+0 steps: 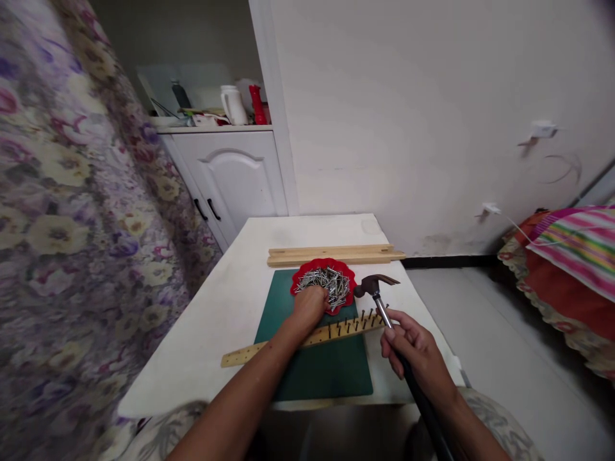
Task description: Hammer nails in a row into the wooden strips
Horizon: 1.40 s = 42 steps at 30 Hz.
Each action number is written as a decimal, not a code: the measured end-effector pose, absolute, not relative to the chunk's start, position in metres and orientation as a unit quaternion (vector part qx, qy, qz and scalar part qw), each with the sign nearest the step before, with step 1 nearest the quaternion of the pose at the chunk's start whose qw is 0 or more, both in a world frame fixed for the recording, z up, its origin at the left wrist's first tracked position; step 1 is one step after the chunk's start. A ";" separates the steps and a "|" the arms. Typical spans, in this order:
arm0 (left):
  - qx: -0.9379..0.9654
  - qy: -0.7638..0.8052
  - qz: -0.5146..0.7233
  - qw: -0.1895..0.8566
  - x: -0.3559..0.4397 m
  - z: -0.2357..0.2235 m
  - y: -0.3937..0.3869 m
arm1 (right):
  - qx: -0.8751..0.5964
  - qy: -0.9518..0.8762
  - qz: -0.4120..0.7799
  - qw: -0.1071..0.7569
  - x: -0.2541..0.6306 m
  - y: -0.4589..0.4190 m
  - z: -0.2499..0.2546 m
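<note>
My left hand (311, 305) reaches over the near edge of a red scalloped dish (353, 282) heaped with silver nails (339, 289). Its fingers are curled down among the nails, and what they pinch is hidden. In my right hand (416, 342) is a claw hammer (384, 312), gripped high on the handle with its head up, right of the dish. Below both hands a narrow wooden strip (312, 338) lies slantwise across a green mat (327, 371). Several nails stand upright in rows along its right part; small dark holes mark its left end. My left forearm covers part of the strip.
Two or more wooden lengths (331, 255) lie behind the dish on the white table (206, 320). A flowered curtain (62, 243) hangs at the left. Behind are a white cabinet (240, 179) and a wall; at the right stands a cloth-covered bed or seat (571, 282).
</note>
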<state>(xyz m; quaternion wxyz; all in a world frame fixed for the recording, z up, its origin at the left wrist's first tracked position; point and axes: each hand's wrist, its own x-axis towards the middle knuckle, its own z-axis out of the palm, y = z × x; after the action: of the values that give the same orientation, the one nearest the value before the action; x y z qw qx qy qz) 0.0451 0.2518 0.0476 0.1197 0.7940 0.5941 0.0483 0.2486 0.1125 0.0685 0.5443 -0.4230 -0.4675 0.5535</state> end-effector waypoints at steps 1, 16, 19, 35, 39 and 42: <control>0.791 0.599 0.045 0.116 0.047 0.048 0.254 | -0.424 -0.469 0.553 0.544 0.248 0.113 0.069; 0.809 0.576 0.070 0.099 0.035 0.063 0.242 | -0.419 -0.476 0.555 0.539 0.248 0.113 0.067; 0.815 0.566 0.083 0.095 0.033 0.065 0.238 | -0.423 -0.477 0.553 0.537 0.247 0.113 0.066; 0.652 0.552 0.329 0.403 -0.009 0.037 0.171 | -0.420 -0.475 0.559 0.534 0.242 0.114 0.060; 0.641 0.549 0.365 0.395 0.005 0.032 0.168 | -0.423 -0.479 0.559 0.529 0.240 0.112 0.063; 0.642 0.555 0.377 0.371 0.011 0.029 0.169 | -0.425 -0.483 0.562 0.520 0.237 0.110 0.063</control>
<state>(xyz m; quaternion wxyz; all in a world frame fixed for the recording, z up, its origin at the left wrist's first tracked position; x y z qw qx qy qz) 0.0112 0.1689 0.0286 0.3714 0.6417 0.5548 0.3774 0.2366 0.1103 0.0629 0.5195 -0.4253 -0.4832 0.5619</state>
